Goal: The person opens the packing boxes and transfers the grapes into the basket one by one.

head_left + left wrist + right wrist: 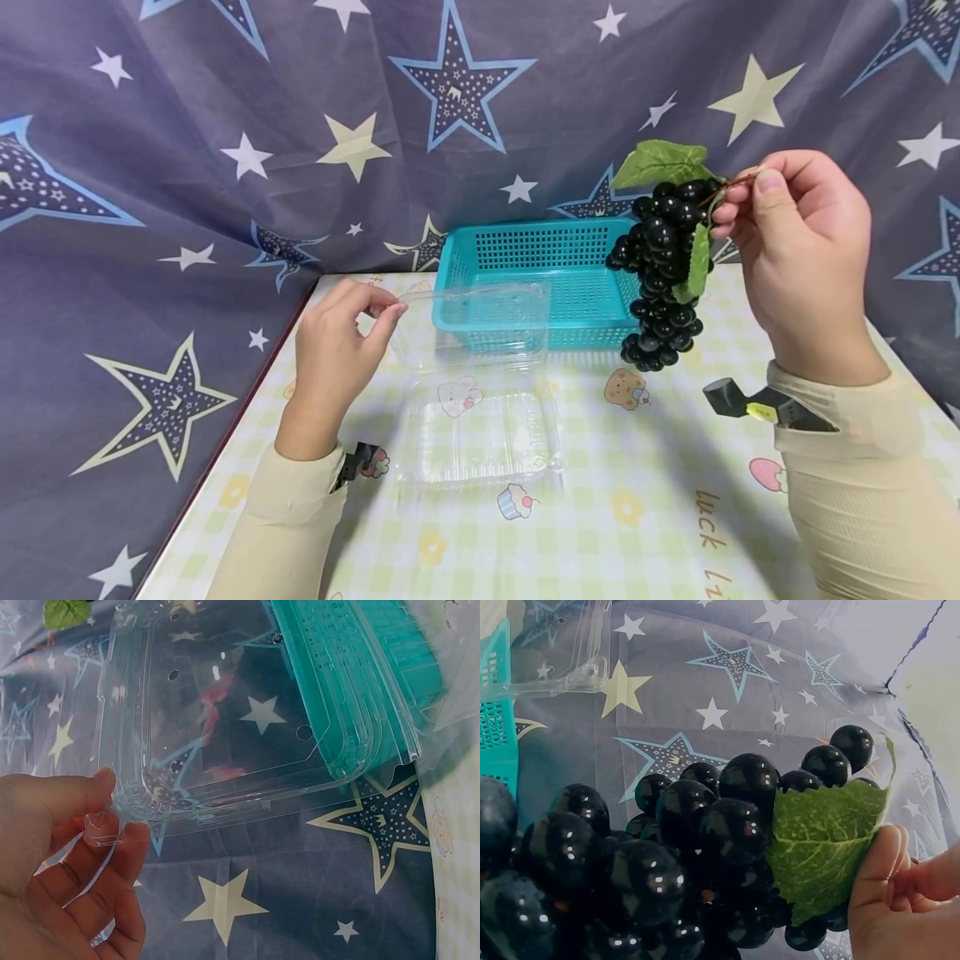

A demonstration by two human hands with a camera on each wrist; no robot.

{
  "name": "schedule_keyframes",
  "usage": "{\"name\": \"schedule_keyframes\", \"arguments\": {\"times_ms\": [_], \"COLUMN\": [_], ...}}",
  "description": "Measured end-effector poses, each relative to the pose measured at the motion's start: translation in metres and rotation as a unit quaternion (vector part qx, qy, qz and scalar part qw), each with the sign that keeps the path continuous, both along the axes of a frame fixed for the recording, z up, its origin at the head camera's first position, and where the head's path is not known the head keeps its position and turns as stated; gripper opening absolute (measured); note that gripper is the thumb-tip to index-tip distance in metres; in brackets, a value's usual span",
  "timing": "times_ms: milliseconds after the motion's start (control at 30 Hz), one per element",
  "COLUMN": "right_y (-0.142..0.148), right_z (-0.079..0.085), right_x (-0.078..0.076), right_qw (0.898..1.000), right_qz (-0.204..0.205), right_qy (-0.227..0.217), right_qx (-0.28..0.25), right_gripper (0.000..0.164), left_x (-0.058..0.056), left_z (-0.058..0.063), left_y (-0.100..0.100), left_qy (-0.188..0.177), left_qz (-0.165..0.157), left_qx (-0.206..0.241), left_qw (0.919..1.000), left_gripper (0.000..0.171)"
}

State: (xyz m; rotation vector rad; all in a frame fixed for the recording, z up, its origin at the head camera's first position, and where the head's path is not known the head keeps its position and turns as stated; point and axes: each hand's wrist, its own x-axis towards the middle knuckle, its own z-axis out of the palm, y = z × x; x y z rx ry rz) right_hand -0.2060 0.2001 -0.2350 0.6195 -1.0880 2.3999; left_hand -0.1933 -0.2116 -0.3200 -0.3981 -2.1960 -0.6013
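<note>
My left hand [341, 354] pinches the corner of the raised lid [480, 321] of a clear plastic clamshell box. The box's ribbed lower half [487, 437] lies on the table just below the lid. In the left wrist view the thumb and fingers grip the lid's corner flange [105, 831]. My right hand [813, 250] pinches the stem of a bunch of black grapes [663, 242], which hangs in the air at the right of the basket. Green leaves [663, 162] sit near the stem, and in the right wrist view one leaf [829, 847] covers part of the grapes.
A turquoise perforated basket [536, 337] stands at the back of the table, partly behind the lid and the grapes. A checked cloth with printed figures covers the table [600, 533]. Behind it hangs a dark curtain [300, 67] patterned with stars.
</note>
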Motion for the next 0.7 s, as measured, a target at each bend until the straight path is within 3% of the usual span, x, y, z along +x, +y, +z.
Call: {"name": "schedule_keyframes", "arguments": {"times_ms": [700], "right_y": [-0.003], "right_z": [0.029], "right_x": [-0.015], "right_qw": [0.998], "right_qz": [-0.061], "right_qy": [-0.009], "right_qx": [0.016], "right_gripper": [0.014], "left_x": [0.0], "left_z": [-0.001], "left_y": [0.001], "left_qy": [-0.011], "left_qz": [0.001], "left_qx": [-0.002], "left_qw": [0.9999], "left_gripper": [0.008]}}
